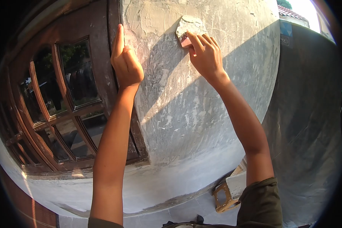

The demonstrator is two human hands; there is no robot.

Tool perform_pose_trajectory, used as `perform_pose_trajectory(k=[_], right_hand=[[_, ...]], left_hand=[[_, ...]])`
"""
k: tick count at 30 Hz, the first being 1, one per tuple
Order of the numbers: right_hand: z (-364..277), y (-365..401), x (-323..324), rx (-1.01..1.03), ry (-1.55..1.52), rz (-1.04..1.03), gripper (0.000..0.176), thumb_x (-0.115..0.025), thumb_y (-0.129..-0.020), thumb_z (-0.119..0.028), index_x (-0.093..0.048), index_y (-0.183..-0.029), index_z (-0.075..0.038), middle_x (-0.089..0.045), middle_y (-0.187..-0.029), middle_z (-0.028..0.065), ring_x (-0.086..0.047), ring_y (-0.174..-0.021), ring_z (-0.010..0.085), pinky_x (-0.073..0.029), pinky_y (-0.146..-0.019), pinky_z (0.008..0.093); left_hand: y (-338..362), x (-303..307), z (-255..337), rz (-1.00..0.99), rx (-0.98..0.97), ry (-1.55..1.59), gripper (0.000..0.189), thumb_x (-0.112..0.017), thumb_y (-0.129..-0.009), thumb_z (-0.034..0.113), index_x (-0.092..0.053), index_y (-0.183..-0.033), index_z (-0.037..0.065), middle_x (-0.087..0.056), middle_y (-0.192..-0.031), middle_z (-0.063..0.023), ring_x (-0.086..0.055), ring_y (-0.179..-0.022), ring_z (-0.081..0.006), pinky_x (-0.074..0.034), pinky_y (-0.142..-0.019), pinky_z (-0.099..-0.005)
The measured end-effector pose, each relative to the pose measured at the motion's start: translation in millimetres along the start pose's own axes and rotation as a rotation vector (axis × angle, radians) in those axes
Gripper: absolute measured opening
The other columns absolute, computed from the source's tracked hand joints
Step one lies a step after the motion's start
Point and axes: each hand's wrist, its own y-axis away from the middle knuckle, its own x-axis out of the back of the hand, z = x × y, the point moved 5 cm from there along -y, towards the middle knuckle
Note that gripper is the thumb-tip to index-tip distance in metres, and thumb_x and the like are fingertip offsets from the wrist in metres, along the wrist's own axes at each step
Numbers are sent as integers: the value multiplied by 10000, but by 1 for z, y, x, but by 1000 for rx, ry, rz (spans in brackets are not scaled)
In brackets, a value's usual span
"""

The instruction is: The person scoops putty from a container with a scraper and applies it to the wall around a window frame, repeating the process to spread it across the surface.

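Observation:
My right hand (207, 55) grips a putty knife (186, 41) by its pinkish part, up against the wall. Pale putty (190, 25) covers the broad blade, so its metal is mostly hidden. To the left, my left hand (127, 62) is raised at the edge of the dark wooden window frame (113, 22), its fingers stretched upward and the thumb beside them. Behind both hands the wall (178, 117) is rough grey, with cream putty smeared over its upper part and a diagonal band of sunlight across it.
Left of the wall are glass panes (77, 72) in the brown window. A dark sheet (306, 125) hangs at the right. Low down, a yellowish stool (223, 195) with a pale object on top stands on the tiled floor (182, 212).

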Motion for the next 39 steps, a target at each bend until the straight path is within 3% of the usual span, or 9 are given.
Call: perform_pose_trajectory(k=[7,9,17,21,27,30,33,37,39], right_hand=[[-46,34,31,1,-148,-11,397,-715,-788,-13,-632,-1174,-54,-677,-919,64,-643,-839,239,-525,-764,381],[-34,13,37,-30,-146,37,377,-718,-801,-22,-637,-1168,-60,-669,-880,50,-645,-836,232,-528,-754,373],[13,-31,9,37,46,128,366,-698,-802,-17,-634,-1159,-67,-704,-957,72,-666,-920,262,-538,-830,397],[-6,2,3,-2,-25,-6,369,-675,-789,13,-629,-1151,-45,-706,-978,92,-664,-915,259,-523,-871,381],[-48,30,23,-14,-200,-36,368,-696,-782,4,-627,-1137,-64,-679,-864,44,-651,-825,221,-509,-753,373],[-41,10,35,17,-184,95,362,-721,-781,-7,-638,-1123,-90,-680,-816,0,-644,-782,188,-506,-704,345],[-16,-16,29,-53,-71,102,319,-710,-802,-21,-637,-1106,-85,-711,-889,27,-672,-854,231,-528,-758,377],[-3,-15,11,-3,-4,95,325,-709,-803,-30,-626,-1114,-76,-709,-919,49,-669,-885,255,-527,-804,396],[-8,1,3,13,-5,18,332,-704,-805,-31,-618,-1124,-64,-702,-935,67,-662,-901,255,-518,-831,390]], left_hand=[[2,-2,-6,-3,38,47,541,-344,-928,90,-478,-1387,-164,-493,-1454,-324,-473,-1380,-420,-368,-1158,-424],[2,-1,-8,-3,-114,-17,538,-345,-927,84,-481,-1385,-163,-496,-1458,-312,-476,-1380,-413,-370,-1157,-422],[-1,1,3,-4,-28,-27,543,-344,-922,85,-486,-1393,-146,-501,-1454,-309,-475,-1380,-413,-364,-1162,-423],[2,-1,-6,-11,1,5,553,-343,-922,99,-479,-1401,-142,-503,-1452,-308,-474,-1380,-413,-359,-1167,-425],[2,-1,-5,-12,-4,-14,545,-335,-926,91,-481,-1391,-152,-499,-1452,-315,-476,-1378,-415,-359,-1166,-424],[2,-1,-9,-7,-92,-32,540,-336,-923,84,-486,-1381,-160,-502,-1445,-322,-480,-1374,-418,-363,-1164,-424],[0,-1,0,13,-75,-18,535,-340,-923,84,-490,-1372,-166,-506,-1437,-328,-484,-1369,-422,-368,-1161,-425],[0,-1,-1,8,-155,-41,538,-337,-929,92,-484,-1381,-162,-501,-1446,-322,-478,-1374,-423,-362,-1166,-424],[2,0,-2,-3,41,26,542,-338,-932,98,-479,-1390,-154,-498,-1453,-314,-474,-1376,-422,-356,-1169,-425]])
